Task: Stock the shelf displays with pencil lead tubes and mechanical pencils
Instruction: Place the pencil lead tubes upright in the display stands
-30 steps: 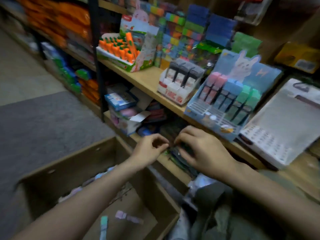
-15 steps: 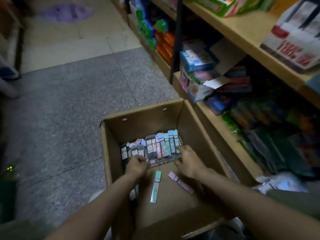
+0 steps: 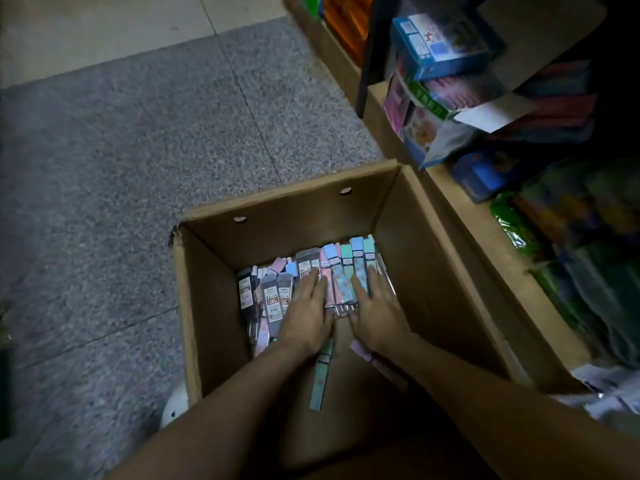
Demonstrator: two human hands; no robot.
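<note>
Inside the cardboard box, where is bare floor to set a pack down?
Bare cardboard box floor lies right of the right hand, toward the right wall. The far end is crowded with pastel and grey pencil packs.

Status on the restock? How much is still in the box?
Done: cannot tell, the shelf displays are out of view. In hand: left hand and right hand lie flat on the row of packs inside the cardboard box, nothing lifted. Left: that row, plus a loose green pack.
</note>
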